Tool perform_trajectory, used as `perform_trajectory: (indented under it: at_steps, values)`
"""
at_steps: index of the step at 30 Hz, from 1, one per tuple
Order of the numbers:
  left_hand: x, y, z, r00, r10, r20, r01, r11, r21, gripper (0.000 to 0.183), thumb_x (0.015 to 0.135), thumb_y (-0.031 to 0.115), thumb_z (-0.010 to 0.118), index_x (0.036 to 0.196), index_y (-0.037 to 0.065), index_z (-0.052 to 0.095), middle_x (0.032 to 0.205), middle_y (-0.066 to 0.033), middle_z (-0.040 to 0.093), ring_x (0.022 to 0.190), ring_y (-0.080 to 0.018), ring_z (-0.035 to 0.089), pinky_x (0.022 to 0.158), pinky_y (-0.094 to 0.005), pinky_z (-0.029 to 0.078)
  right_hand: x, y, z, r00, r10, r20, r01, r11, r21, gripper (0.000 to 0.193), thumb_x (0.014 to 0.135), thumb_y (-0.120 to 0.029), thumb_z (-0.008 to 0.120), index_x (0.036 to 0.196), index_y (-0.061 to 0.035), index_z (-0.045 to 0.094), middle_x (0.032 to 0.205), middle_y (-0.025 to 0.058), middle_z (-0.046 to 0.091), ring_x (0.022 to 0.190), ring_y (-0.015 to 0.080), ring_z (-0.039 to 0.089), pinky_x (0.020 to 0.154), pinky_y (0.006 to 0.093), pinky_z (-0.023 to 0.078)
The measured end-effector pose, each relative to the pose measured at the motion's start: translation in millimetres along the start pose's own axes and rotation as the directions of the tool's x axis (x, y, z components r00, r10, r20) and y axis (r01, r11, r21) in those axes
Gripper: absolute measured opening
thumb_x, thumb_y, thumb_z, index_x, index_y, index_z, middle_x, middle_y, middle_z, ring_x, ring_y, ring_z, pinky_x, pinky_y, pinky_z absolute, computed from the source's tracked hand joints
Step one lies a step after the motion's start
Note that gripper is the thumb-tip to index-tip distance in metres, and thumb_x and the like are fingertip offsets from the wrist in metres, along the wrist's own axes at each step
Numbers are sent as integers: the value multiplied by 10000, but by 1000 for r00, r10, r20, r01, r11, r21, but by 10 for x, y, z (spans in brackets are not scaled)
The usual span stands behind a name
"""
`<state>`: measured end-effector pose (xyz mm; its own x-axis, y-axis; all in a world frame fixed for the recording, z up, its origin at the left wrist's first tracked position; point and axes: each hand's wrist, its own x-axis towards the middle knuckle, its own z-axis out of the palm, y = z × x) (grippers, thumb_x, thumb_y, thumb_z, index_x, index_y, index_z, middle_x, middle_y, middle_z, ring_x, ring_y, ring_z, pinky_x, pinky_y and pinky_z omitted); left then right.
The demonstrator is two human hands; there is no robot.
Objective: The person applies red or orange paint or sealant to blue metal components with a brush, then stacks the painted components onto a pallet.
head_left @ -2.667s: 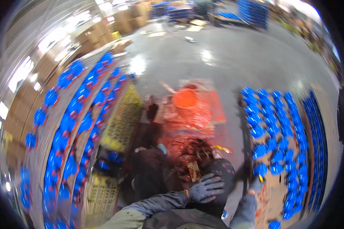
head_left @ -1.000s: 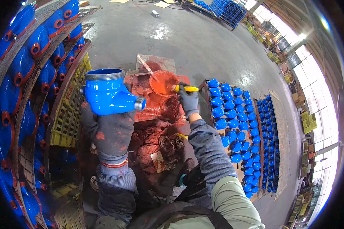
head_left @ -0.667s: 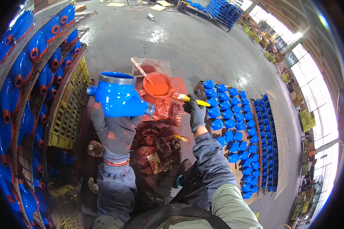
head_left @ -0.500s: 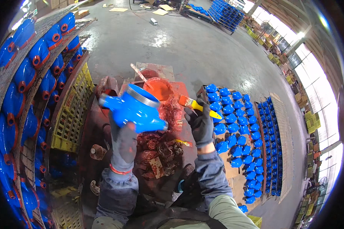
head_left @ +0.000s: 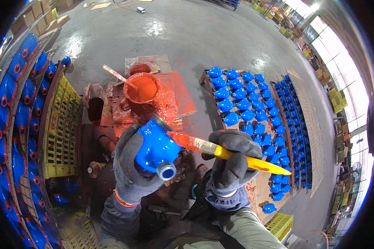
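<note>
My gloved left hand (head_left: 133, 166) is closed around a glossy blue casting (head_left: 156, 145) with a threaded round mouth and a short pipe stub that faces me. In my gloved right hand (head_left: 234, 159) is a paintbrush (head_left: 220, 152) with a yellow handle, gripped between thumb and fingers. Its red, paint-wet bristles touch the casting near the threaded mouth. Beyond the casting stands a bucket of red paint (head_left: 142, 88), with a stirring stick (head_left: 118, 76) leaning in it. The casting hides part of my left fingers.
Racks of blue castings with red-painted edges (head_left: 6, 89) rise at the left beside a yellow plastic crate (head_left: 62, 128). To the right, many blue castings (head_left: 226, 105) stand in rows on a board. Red-stained cardboard (head_left: 176, 93) lies beneath the bucket.
The blue casting has turned in my left hand, its stub now towards me. My right hand has brought the brush leftward, bristles against the casting. The view has shifted too.
</note>
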<state>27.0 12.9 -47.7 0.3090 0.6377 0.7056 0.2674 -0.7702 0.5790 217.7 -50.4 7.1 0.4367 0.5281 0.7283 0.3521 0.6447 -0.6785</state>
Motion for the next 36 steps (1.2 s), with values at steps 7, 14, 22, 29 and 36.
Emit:
perform_trajectory:
  at_steps: [7, 14, 22, 29, 36]
  values:
    - [45, 44, 4, 1000, 6, 2, -6, 1000, 26, 896, 665, 348, 892, 1363, 35, 425, 1331, -257, 499, 1192, -424, 543, 990, -481, 476, -14, 28, -42, 996, -24, 88, 33, 995, -95, 339, 945, -299, 608, 955, 39, 637, 879, 233, 650, 571, 244, 644, 439, 303, 523]
    - [44, 93, -2, 978, -209, -6, 205, 965, -162, 903, 690, 273, 867, 1397, 18, 366, 1294, -182, 488, 1118, -326, 564, 956, -445, 484, -36, 75, -23, 996, -13, 86, 26, 988, -151, 357, 938, -314, 619, 937, 43, 636, 877, 241, 654, 586, 248, 655, 457, 303, 533]
    - [45, -3, -7, 722, -496, 482, 489, -127, -863, 847, 830, 318, 707, 1482, 32, 248, 1371, -148, 455, 1176, -294, 551, 953, -410, 508, -53, 123, 77, 999, -41, 17, 42, 997, -71, 388, 928, -369, 627, 865, 15, 630, 835, 214, 648, 667, 284, 664, 592, 354, 563]
    - [74, -44, 45, 716, -380, 586, 273, -620, -736, 896, 826, 496, 694, 1483, 51, 277, 1402, -218, 454, 1169, -413, 561, 913, -546, 539, -38, 232, 73, 981, 189, 50, -195, 962, 189, 371, 901, -385, 674, 883, -25, 587, 894, 153, 611, 813, 256, 611, 727, 393, 515]
    - [24, -45, 67, 746, 156, 647, 450, -835, -317, 982, 770, 638, 690, 1470, 61, 312, 1389, -239, 481, 1221, -488, 501, 1009, -611, 451, 3, 468, 46, 914, 354, 201, -401, 707, 583, 322, 932, -367, 627, 981, -63, 535, 950, 98, 565, 870, 214, 549, 767, 346, 455]
